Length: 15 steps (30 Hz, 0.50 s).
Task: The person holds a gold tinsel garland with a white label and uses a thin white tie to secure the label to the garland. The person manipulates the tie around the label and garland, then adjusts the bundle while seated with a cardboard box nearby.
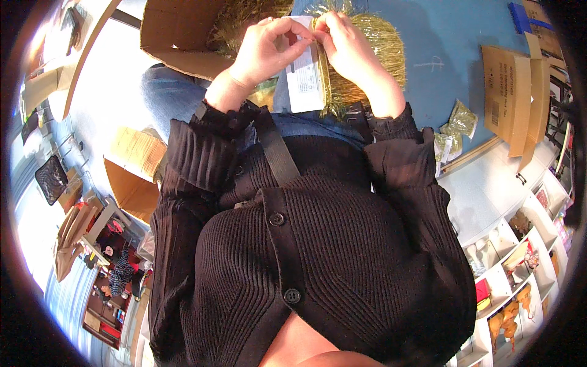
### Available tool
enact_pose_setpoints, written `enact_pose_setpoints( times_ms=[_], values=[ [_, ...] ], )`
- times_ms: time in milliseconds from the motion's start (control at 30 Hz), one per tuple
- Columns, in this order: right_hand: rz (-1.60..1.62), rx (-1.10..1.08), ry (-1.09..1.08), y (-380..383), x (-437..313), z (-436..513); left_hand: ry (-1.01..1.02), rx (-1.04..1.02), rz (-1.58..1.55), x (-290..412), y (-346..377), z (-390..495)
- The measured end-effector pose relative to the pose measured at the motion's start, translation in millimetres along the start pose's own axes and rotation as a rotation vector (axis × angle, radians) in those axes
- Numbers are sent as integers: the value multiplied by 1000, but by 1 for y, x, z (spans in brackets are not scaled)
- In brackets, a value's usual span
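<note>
Across my lap lies a bundle of gold tinsel fringe [387, 50], with a white printed card [303, 87] along its left side. A gold tinsel strand [326, 87] runs along the card's edge. My left hand [270, 48] is at the card's upper part, thumb and forefinger pinched together at its edge by the tinsel; what exactly is between the tips is too small to tell. My right hand [341, 46] rests over the fringe, its fingertips pinching at the tinsel strand and meeting the left fingertips.
An open cardboard box [183, 59] with more tinsel stands at the upper left. Small clear packets of gold-green material [461, 120] lie at the right on a blue surface [440, 87], near another cardboard box [506, 91]. White cubby shelves [502, 238] stand lower right. A person [120, 275] is far off at lower left.
</note>
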State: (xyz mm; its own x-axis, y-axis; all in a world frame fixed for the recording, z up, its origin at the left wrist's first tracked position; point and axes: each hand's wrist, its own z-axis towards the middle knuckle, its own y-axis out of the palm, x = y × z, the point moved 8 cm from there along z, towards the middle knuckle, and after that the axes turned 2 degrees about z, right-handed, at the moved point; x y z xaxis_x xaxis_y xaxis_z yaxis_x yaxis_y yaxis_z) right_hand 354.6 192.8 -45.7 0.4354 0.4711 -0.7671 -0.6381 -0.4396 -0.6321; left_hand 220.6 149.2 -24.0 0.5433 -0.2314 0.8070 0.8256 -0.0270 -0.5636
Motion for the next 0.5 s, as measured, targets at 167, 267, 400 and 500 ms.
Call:
enact_pose_setpoints(
  times_ms=[167,267,400,500],
  values=[
    [-35,1,0,3,-2,0,-81,-41,-109,-5,1,0],
    [-93,-1,5,4,-3,-1,-208,-45,-305,-12,5,-2],
    [-87,-12,32,4,1,-2,-276,37,-639,-21,-1,-6],
    [-75,-9,-25,4,-1,-1,-236,138,-717,-38,-23,-12]
  ],
)
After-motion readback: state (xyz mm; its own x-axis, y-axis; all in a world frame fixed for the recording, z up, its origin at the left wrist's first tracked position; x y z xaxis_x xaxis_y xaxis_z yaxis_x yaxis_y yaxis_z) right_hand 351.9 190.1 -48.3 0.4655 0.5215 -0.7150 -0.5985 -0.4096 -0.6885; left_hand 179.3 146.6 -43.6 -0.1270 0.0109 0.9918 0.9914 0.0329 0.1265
